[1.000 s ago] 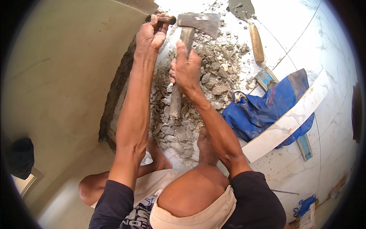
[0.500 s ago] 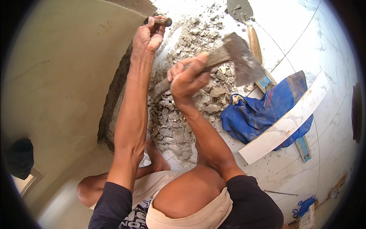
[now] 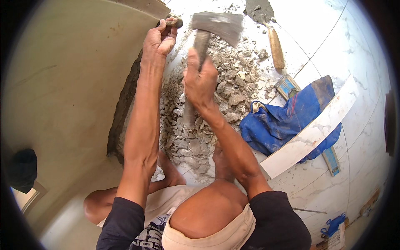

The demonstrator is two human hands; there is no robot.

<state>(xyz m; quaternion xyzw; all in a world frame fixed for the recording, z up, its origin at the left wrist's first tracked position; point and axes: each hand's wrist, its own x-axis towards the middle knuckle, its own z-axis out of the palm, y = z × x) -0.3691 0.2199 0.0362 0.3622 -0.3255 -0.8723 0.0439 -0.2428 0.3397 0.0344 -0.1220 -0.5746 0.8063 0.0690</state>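
My left hand is closed around a short, thick metal chisel at the foot of the wall. Its blunt end points right; the other end is hidden by my fingers and the wall. In my right hand is a hatchet, gripped around the middle of its handle. The hatchet's head, slightly blurred, is up beside the chisel's blunt end, with a gap between them. Under both hands lies a heap of broken grey rubble. Along the wall's lower edge runs a rough chipped strip.
A plain wall rises on the left. On the white tiled floor to the right lie a trowel with wet mortar, a blue cloth, a long white tile strip across it, and a blue-and-grey tool partly under them.
The hatchet has swung left and up, its head moving from above the rubble toward the chisel's end. My left hand holds the chisel in nearly the same place.
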